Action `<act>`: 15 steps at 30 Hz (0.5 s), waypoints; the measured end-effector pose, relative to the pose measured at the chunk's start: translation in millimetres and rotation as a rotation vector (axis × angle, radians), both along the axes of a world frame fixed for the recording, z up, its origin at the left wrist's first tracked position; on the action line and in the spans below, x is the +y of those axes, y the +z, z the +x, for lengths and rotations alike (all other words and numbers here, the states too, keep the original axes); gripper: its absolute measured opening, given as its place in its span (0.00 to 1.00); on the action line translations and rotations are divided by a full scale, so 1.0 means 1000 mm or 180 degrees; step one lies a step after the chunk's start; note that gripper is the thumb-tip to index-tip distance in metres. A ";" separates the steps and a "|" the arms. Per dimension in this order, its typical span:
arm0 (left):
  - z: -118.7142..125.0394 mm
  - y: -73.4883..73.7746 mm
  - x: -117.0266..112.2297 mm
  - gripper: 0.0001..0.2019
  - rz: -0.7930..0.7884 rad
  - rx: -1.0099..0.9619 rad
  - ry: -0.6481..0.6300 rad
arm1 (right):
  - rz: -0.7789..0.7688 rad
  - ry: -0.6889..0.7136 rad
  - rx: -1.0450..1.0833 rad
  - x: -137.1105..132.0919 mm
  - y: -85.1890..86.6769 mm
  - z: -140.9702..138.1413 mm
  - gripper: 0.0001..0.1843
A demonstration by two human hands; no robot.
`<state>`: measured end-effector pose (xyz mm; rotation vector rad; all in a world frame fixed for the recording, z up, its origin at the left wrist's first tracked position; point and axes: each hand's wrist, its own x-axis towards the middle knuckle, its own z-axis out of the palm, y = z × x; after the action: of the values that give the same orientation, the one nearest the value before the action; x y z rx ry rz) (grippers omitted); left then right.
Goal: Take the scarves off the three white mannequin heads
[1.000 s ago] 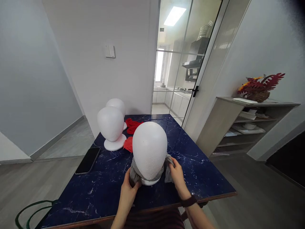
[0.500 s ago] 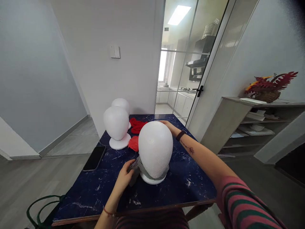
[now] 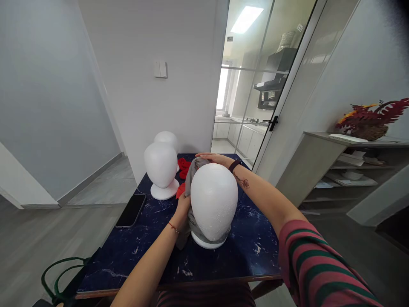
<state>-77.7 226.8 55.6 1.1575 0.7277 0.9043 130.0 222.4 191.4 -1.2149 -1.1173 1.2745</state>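
A white foam mannequin head (image 3: 214,200) stands on its round base near the middle of the table. Thin grey cloth, like a scarf (image 3: 191,175), wraps low around its neck and rises along its left side to behind the crown. My left hand (image 3: 183,207) is closed on the cloth at the head's left side, its fingertips hidden behind cloth and foam. Behind the top of the head, my right hand (image 3: 213,157) lies over the upper part of the cloth, fingers stretched out toward the left; its thumb is hidden.
Two more white foam heads, a nearer one (image 3: 160,166) and a farther one (image 3: 166,138), stand at the back left. Red cloth (image 3: 184,164) lies beside them. A black phone (image 3: 131,211) rests on the dark blue marbled table (image 3: 255,251). Green cords (image 3: 57,268) show at lower left.
My left hand has moved up and forward along the head's side, and the grey scarf now reaches behind the crown. My right hand has shifted left and up onto it.
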 end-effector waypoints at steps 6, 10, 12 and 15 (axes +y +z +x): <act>-0.059 -0.006 -0.038 0.15 0.0371 0.0166 0.1475 | 0.0543 -0.1755 0.0310 -0.042 -0.028 0.019 0.15; -0.103 -0.032 -0.102 0.18 0.1351 0.0586 0.2096 | 0.1144 -0.2773 0.0136 -0.114 -0.053 0.006 0.13; -0.121 -0.057 -0.137 0.17 0.2058 0.0749 0.2433 | 0.1296 -0.2906 -0.0313 -0.161 -0.074 -0.019 0.16; -0.142 -0.090 -0.185 0.13 0.2711 0.1057 0.2250 | 0.0143 -0.1839 -0.0575 -0.226 -0.119 -0.073 0.28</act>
<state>-219.7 42.2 -34.0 1.8721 1.1003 1.7404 56.6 -3.9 72.1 -1.5008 -0.8227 0.7078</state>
